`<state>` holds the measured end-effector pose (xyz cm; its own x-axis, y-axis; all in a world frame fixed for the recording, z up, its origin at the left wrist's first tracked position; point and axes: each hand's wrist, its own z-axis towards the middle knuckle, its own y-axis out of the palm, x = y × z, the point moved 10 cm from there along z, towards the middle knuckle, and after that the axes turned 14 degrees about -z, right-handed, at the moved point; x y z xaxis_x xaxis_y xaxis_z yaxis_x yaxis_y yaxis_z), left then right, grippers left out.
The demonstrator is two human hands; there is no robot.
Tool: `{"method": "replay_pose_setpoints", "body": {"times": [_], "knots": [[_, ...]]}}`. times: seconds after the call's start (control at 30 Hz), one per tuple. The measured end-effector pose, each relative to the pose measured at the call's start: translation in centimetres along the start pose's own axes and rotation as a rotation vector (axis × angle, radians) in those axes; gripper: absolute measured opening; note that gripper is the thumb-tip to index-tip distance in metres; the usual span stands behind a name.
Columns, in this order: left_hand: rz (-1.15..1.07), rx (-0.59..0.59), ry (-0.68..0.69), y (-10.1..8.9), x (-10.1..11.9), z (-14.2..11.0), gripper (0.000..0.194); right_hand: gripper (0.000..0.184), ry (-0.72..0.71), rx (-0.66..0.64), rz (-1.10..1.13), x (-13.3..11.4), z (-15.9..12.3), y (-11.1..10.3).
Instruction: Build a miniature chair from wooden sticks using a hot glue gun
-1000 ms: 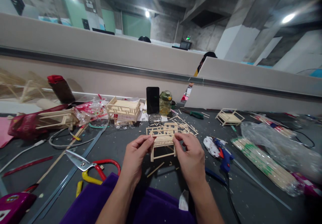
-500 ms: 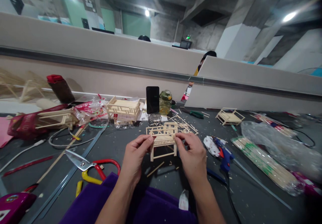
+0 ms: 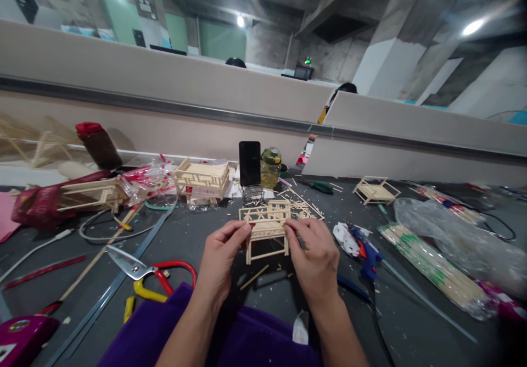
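Note:
A miniature piece of furniture made of pale wooden sticks [image 3: 267, 229], with legs, a slatted top and a railed back, stands upright between my hands. My left hand [image 3: 222, 251] pinches its left side between thumb and fingers. At its right end, my right hand [image 3: 313, 251] has thumb and index finger closed on the frame; whether a small loose piece is also between them is hidden. Below the model lies a loose stick [image 3: 254, 277] with small offcuts around it. A pile of short sticks [image 3: 302, 205] is scattered just behind.
Red-and-yellow-handled scissors [image 3: 152, 276] lie at left. A blue glue gun [image 3: 370, 260] with a cable and packaged sticks [image 3: 432, 265] are at right. Behind stand a phone [image 3: 250, 163], a bottle [image 3: 270, 169] and stick models [image 3: 201, 177]. A partition [image 3: 164, 106] borders the desk; a person sits beyond.
My right hand has turned slightly, its fingers curling closer together at the model's right end. My left hand and the model stay almost still.

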<state>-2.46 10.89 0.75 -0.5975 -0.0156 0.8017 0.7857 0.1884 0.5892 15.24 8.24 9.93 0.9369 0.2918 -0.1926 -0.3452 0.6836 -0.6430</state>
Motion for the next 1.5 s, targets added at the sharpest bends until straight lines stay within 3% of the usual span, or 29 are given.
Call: {"method": "replay_pose_setpoints", "body": {"times": [0.43, 0.6, 0.7, 0.77, 0.83, 0.93, 1.0, 1.1, 1.17, 1.5], "knots": [[-0.003, 0.013, 0.0, -0.2, -0.2, 0.2, 0.029, 0.016, -0.022, -0.022, 0.042, -0.6, 0.7, 0.4], [0.006, 0.005, -0.007, -0.2, -0.2, 0.1, 0.027, 0.014, 0.116, -0.129, 0.294, 2.0, 2.2, 0.4], [0.013, 0.001, -0.007, -0.4, -0.2, 0.2, 0.027, 0.021, 0.152, -0.26, 0.437, 3.6, 4.3, 0.7], [0.015, -0.001, -0.001, -0.5, -0.3, 0.2, 0.027, 0.026, 0.025, -0.378, 0.455, 3.0, 6.3, 0.9], [0.016, -0.004, 0.004, -0.6, -0.3, 0.2, 0.026, 0.029, -0.2, -0.494, 0.417, 1.3, 8.0, 1.1], [0.022, -0.013, 0.004, -0.4, -0.2, 0.3, 0.025, 0.055, -0.545, -0.755, 0.398, -1.7, 8.7, 2.7], [0.03, -0.02, 0.004, -0.3, -0.2, 0.3, 0.025, 0.068, -0.642, -0.951, 0.364, -2.6, 8.6, 4.5], [0.042, -0.034, 0.007, -0.1, 0.0, 0.3, 0.025, 0.072, -0.727, -1.162, 0.253, -3.1, 8.2, 6.7], [0.041, -0.039, 0.007, -0.1, 0.1, 0.2, 0.024, 0.073, -0.762, -1.233, 0.199, -3.5, 7.8, 7.5], [0.016, -0.024, 0.006, -0.1, 0.0, 0.2, 0.022, 0.065, -0.794, -1.308, 0.112, -4.7, 6.2, 8.1]]}}
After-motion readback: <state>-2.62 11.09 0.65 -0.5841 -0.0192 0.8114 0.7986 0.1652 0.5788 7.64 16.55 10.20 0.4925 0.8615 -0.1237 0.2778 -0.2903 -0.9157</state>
